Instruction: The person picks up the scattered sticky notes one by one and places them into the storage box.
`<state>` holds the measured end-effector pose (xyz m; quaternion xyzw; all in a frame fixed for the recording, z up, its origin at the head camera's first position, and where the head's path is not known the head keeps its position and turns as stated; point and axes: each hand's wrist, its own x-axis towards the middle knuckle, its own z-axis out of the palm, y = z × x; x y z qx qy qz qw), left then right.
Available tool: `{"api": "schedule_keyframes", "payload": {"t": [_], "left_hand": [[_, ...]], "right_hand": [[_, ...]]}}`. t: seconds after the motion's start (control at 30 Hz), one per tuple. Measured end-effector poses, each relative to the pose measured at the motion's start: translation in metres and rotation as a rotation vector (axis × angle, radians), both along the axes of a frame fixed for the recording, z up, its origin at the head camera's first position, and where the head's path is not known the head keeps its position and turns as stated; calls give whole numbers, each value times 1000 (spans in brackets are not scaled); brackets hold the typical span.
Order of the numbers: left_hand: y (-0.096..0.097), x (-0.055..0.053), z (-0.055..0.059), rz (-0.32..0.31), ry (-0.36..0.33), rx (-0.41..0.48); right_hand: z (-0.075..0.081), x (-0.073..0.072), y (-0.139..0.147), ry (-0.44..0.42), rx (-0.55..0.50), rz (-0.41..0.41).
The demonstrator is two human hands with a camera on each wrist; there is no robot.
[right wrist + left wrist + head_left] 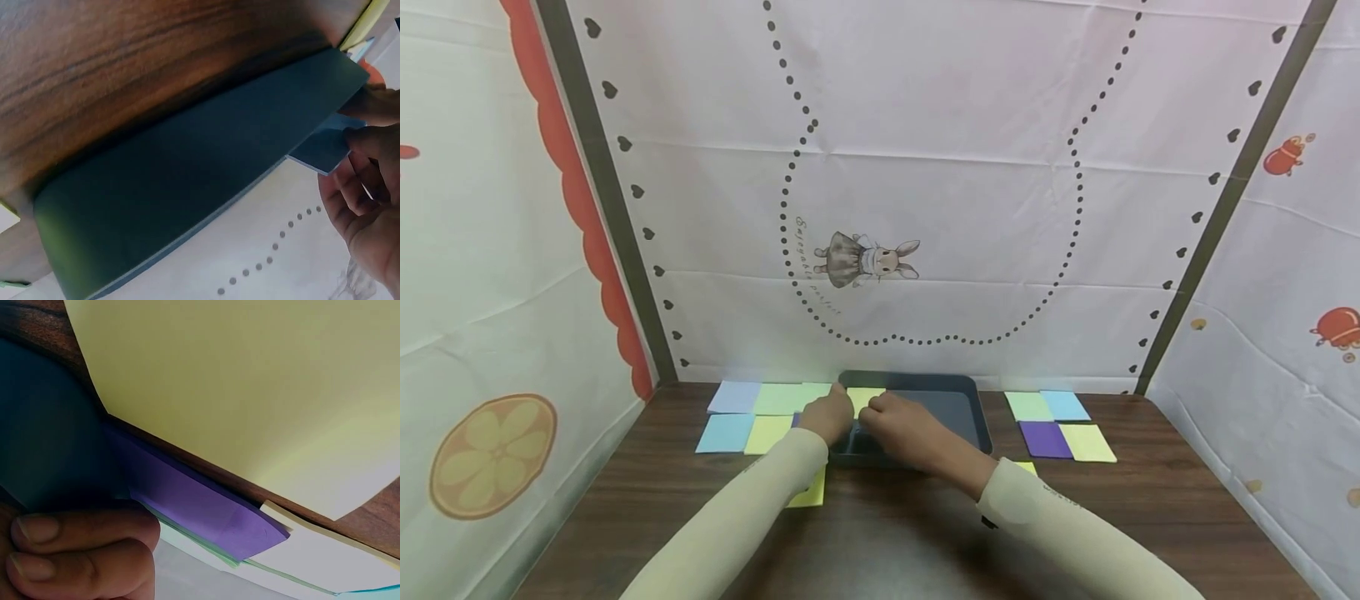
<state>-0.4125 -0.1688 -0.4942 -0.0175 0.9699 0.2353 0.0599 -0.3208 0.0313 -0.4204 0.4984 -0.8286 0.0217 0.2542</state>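
In the head view a shallow dark tray (940, 383) lies at the table's back edge, with a yellow paper square (867, 398) inside. My left hand (826, 417) is over the tray's left end. Its fingers (81, 544) are curled beside the tray wall in the left wrist view; its thumb and anything it holds are hidden. My right hand (901, 425) reaches over the tray's front wall, close to the left one. In the right wrist view its fingers pinch a blue-grey paper square (320, 150), which sticks up above the tray's rim.
Left of the tray lie several paper squares, among them a light blue one (725, 433) and a purple one (187, 494); a yellow one (807, 492) lies nearer me. More squares, one purple (1045, 439), lie at right. A printed cloth (970, 217) hangs behind the table (1150, 517).
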Motion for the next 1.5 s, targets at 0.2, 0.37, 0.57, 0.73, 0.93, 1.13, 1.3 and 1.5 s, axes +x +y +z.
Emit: {"api": "schedule_keyframes", "payload": {"t": [0.2,0.37,0.57,0.73,0.93,1.13,1.3,1.5], "left_hand": [[-4,-13,-15,-38,3,-25],[-3,-10,-13,-45,-5,-38],[-2,-4,-6,-40,-19,-41],[-1,2,-1,-29,-27,-4],[-4,-3,-6,-37,-16,9],[-5,-7,-9,-44,-21,-5],[-4,-6,-9,-38,-12,-4],[-5,-6,-8,-29,-12,-5]], "right_hand": [[-7,0,-5,-144,-23,36],[-10,-5,-6,-324,-8,36],[-10,-15,-8,-382,9,105],[-9,-21,-8,-405,21,158],[-15,-29,-13,-415,18,200],[-22,-35,-16,-420,17,215],[-25,-38,-16,-427,15,214],[-24,-41,-16,-459,24,204]]}}
